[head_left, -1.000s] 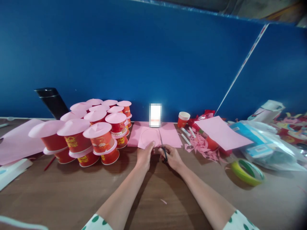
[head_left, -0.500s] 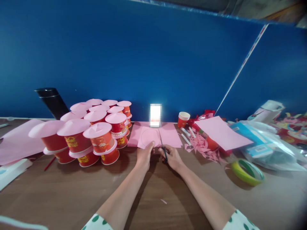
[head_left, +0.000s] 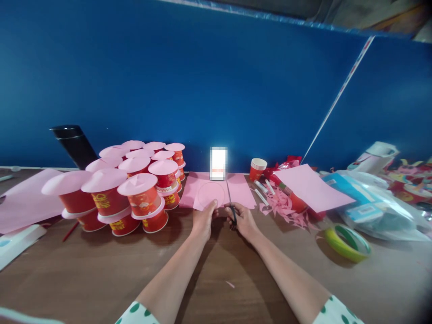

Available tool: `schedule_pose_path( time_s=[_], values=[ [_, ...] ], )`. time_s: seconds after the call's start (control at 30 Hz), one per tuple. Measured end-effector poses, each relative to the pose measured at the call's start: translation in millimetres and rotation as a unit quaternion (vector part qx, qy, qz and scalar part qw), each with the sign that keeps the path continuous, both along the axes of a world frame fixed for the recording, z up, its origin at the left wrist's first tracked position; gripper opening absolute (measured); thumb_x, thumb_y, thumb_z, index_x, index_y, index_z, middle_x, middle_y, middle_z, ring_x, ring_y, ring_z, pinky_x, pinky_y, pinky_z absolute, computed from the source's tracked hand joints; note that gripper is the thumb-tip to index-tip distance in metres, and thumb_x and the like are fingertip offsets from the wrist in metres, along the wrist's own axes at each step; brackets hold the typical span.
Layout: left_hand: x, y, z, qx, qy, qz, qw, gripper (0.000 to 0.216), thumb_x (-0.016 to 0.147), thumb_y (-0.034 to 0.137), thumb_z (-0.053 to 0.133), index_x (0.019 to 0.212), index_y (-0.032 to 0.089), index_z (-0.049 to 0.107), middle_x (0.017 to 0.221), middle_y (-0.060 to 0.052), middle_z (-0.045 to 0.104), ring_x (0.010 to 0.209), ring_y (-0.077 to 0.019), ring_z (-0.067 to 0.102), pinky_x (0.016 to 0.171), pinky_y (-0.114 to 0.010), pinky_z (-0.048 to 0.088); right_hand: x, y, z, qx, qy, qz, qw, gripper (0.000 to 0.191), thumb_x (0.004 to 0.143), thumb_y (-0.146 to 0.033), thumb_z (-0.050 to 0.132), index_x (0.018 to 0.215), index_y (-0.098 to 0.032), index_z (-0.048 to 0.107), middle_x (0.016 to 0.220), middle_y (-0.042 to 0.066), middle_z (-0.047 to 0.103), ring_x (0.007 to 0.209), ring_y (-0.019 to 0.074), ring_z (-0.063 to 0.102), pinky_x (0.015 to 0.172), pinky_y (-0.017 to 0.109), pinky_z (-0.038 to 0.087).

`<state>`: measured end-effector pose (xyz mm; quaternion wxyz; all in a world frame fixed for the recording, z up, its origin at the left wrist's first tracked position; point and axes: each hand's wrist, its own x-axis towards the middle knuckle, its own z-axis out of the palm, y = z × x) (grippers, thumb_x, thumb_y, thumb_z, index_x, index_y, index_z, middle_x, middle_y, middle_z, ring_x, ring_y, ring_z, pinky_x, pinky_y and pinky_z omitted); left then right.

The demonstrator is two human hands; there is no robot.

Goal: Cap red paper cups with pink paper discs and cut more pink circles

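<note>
My left hand [head_left: 203,219] pinches the near edge of a pink paper sheet [head_left: 209,193] that has a circle drawn on it. My right hand [head_left: 243,220] grips black-handled scissors [head_left: 231,203], whose blades run up through the sheet beside the circle. Under that sheet lies more pink paper [head_left: 241,191], flat on the wooden table [head_left: 101,270]. A lit phone [head_left: 218,163] leans against the blue wall just behind the paper.
Stacked red paper cups with pink paper lids [head_left: 135,189] crowd the left, beside a black flask [head_left: 74,144] and pink sheets [head_left: 23,202]. On the right are a red cup stack [head_left: 258,168], pink scraps [head_left: 283,207], another pink sheet [head_left: 310,186], a green tape roll [head_left: 347,243] and plastic bags [head_left: 378,207].
The scissors have advanced a little farther up into the pink sheet and stand more upright. Both hands stay where they were.
</note>
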<state>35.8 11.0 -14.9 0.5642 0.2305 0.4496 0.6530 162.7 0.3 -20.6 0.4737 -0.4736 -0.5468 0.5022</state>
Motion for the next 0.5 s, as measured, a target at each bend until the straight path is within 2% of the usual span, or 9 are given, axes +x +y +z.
schedule_pose_path(
  time_s=[0.17, 0.3, 0.37, 0.5],
  values=[
    [0.2, 0.9, -0.6, 0.015, -0.021, -0.004, 1.000, 0.038, 0.057, 0.019, 0.076, 0.091, 0.016, 0.060, 0.085, -0.005, 0.066, 0.065, -0.0125, 0.063, 0.051, -0.021, 0.052, 2.5, -0.4, -1.3, 0.055, -0.008, -0.030, 0.998, 0.044, 0.073, -0.043, 0.061, 0.106, -0.020, 0.042, 0.056, -0.007, 0.054, 0.044, 0.0095, 0.047, 0.038, 0.018, 0.036],
    [-0.5, 1.0, 0.9, 0.006, -0.028, -0.003, 1.000, 0.039, 0.058, 0.016, 0.075, 0.093, 0.017, 0.059, 0.086, -0.004, 0.065, 0.068, -0.0136, 0.063, 0.052, -0.023, 0.054, 6.9, 2.4, -1.2, 0.133, -0.071, -0.108, 0.983, 0.030, 0.071, -0.040, 0.063, 0.078, -0.021, 0.041, 0.053, -0.008, 0.045, 0.047, 0.0085, 0.043, 0.044, 0.019, 0.034],
    [-0.7, 0.9, 1.5, 0.002, -0.025, 0.003, 1.000, 0.037, 0.058, 0.015, 0.074, 0.091, 0.016, 0.059, 0.085, -0.004, 0.064, 0.067, -0.0136, 0.063, 0.052, -0.023, 0.054, 8.2, 4.2, -0.1, 0.155, -0.103, -0.125, 0.975, 0.031, 0.072, -0.040, 0.062, 0.066, -0.020, 0.039, 0.054, -0.007, 0.041, 0.050, 0.0084, 0.040, 0.047, 0.019, 0.033],
    [-0.9, 0.6, 2.5, -0.007, -0.013, 0.016, 1.000, 0.033, 0.056, 0.014, 0.074, 0.086, 0.013, 0.060, 0.080, -0.005, 0.064, 0.066, -0.0130, 0.062, 0.052, -0.022, 0.053, 9.2, 6.1, 2.5, 0.160, -0.137, -0.149, 0.966, 0.030, 0.072, -0.040, 0.061, 0.064, -0.020, 0.040, 0.056, -0.007, 0.039, 0.053, 0.0096, 0.038, 0.050, 0.021, 0.033]
  ],
)
